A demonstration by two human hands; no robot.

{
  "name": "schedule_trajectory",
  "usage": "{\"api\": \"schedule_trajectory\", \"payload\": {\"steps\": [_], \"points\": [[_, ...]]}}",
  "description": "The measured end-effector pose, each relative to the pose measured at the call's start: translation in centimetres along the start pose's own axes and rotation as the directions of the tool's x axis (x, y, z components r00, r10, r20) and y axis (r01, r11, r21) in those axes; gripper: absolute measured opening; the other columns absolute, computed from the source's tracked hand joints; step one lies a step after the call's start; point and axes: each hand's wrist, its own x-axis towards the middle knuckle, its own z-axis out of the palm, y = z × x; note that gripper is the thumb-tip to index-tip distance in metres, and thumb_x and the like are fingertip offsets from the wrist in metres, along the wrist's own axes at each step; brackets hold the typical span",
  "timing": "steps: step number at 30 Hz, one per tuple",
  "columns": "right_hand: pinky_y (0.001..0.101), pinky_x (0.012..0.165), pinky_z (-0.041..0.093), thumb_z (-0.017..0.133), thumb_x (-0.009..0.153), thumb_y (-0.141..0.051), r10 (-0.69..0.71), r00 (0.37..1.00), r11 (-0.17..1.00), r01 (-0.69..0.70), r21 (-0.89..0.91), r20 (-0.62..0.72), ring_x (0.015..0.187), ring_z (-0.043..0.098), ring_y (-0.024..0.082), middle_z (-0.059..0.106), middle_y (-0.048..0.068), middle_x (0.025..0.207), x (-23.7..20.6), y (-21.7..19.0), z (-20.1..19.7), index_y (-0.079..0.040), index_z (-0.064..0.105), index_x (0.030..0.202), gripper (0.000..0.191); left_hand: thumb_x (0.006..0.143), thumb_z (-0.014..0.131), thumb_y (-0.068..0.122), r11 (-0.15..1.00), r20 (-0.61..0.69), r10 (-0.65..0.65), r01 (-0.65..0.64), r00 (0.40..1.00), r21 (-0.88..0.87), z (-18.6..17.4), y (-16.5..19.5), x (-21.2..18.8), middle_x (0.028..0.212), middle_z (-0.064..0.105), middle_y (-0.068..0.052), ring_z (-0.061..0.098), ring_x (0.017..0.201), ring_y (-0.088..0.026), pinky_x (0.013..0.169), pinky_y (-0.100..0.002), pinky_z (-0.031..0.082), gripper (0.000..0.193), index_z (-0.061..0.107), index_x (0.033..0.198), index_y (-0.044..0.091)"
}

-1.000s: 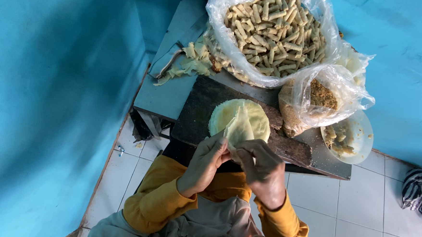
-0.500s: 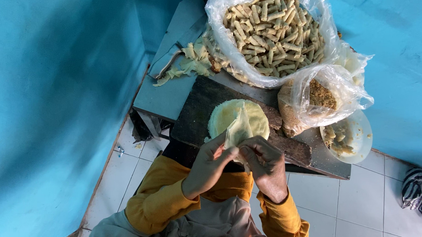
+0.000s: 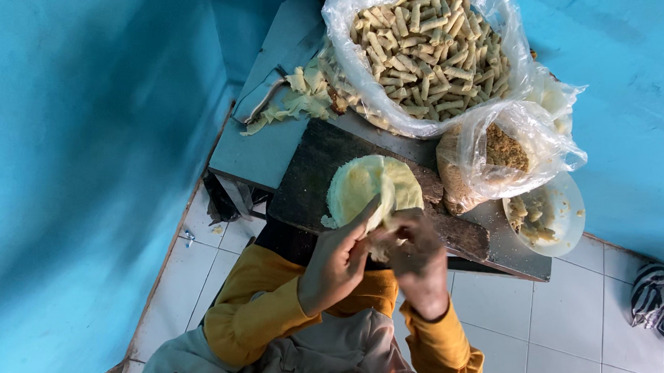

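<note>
Hands folding a pale round wrapper over a dark board, seen from the head camera.

Head view: at the centre of the frame the left hand point(image 3: 337, 256) has its fingers pressed together, pinching the near edge of the pale yellow wrapper point(image 3: 362, 186) and lifting it into a fold. Touching it on the right, the right hand point(image 3: 417, 257) curls loosely over the same folded edge; how tightly it grips cannot be told. The wrapper lies on the dark board point(image 3: 310, 179), which rests on a grey table point(image 3: 262, 149). At the top centre of the frame a large clear bag of rolled sticks point(image 3: 422, 51) sits open. Right of the wrapper stands a smaller bag of crumbs point(image 3: 500, 154), and beside that a white plate point(image 3: 554, 217) with scraps. Pale trimmings point(image 3: 295, 94) lie at the upper left of the table.
</note>
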Motion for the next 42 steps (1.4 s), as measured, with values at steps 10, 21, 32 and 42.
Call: {"api": "schedule_trajectory", "payload": {"steps": [10,21,32,42], "points": [[0.0261,0.075,0.059,0.06,0.097,0.009,0.048,0.999,0.908,-0.048,0.416,0.012,0.089,0.068,0.013,0.069,0.013,0.104,-0.7,2.4,0.5,0.004,0.06,0.117,0.02,0.094,0.068,0.006,0.897,-0.105,-0.087,0.032,0.991,-0.44,0.4,-1.1,0.2,0.113,0.073,-0.006,0.068,0.085,-0.006,0.072,-0.023,0.059,0.05,0.052,0.141,-0.002],[0.0233,0.079,0.05,0.062,0.103,0.003,0.293,0.955,0.603,-0.214,0.769,0.036,0.088,0.06,0.011,0.064,0.006,0.097,-0.4,2.6,-0.7,0.005,0.058,0.122,0.02,0.105,0.061,0.02,0.854,-0.239,-0.173,0.024,0.956,-0.52,1.7,-4.6,-0.7,0.083,0.066,0.005,0.052,0.065,0.0,0.055,-0.019,0.044,0.026,0.07,0.12,0.0],[0.032,0.051,0.063,0.062,0.103,0.001,0.175,0.982,0.584,-0.165,0.795,0.075,0.063,0.076,0.02,0.075,0.015,0.086,0.6,2.0,-1.0,0.001,0.064,0.114,0.012,0.108,0.059,0.023,0.808,-0.319,-0.105,-0.106,0.942,-0.58,1.1,-2.8,-0.2,0.112,0.066,-0.002,0.06,0.102,-0.007,0.09,-0.025,0.051,0.029,0.06,0.126,0.0],[0.0199,0.055,0.043,0.063,0.102,-0.004,0.281,0.938,0.873,-0.161,0.46,-0.204,0.064,0.053,0.006,0.067,0.003,0.085,0.0,6.5,-1.9,-0.008,0.062,0.103,0.004,0.108,0.066,0.019,0.504,-0.221,-0.194,-0.096,0.956,-0.858,0.9,-3.4,0.1,0.113,0.071,-0.007,0.07,0.102,-0.015,0.089,-0.034,0.059,0.024,0.066,0.123,0.0]]}}
